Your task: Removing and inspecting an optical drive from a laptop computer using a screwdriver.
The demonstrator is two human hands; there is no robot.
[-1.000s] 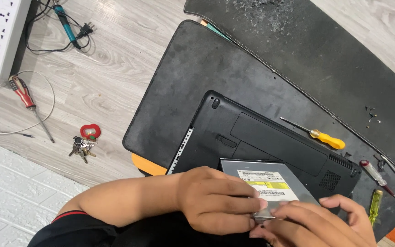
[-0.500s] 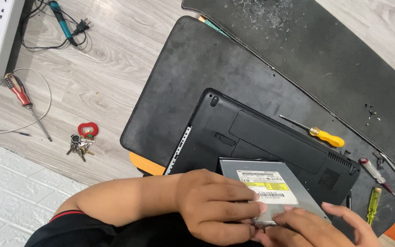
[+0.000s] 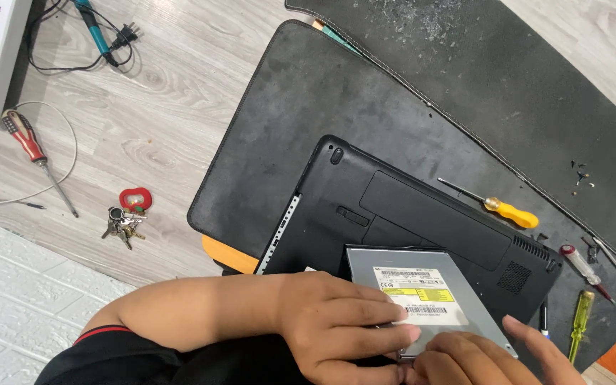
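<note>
Barely shifted since a moment ago, the left hand (image 3: 344,324) presses flat on the grey optical drive (image 3: 429,299), steadying it while the right hand (image 3: 486,356), fingers together, works its near edge atop the upturned black laptop (image 3: 408,214), with a yellow screwdriver (image 3: 500,208) beyond on the mat (image 3: 286,128).

My left hand (image 3: 340,324) and right hand (image 3: 483,360) press on the silver disc drive (image 3: 433,299) lying on the upturned black laptop (image 3: 422,221). Laptop sits on a black mat (image 3: 308,114). Yellow screwdriver (image 3: 497,207) just beside it.
</note>
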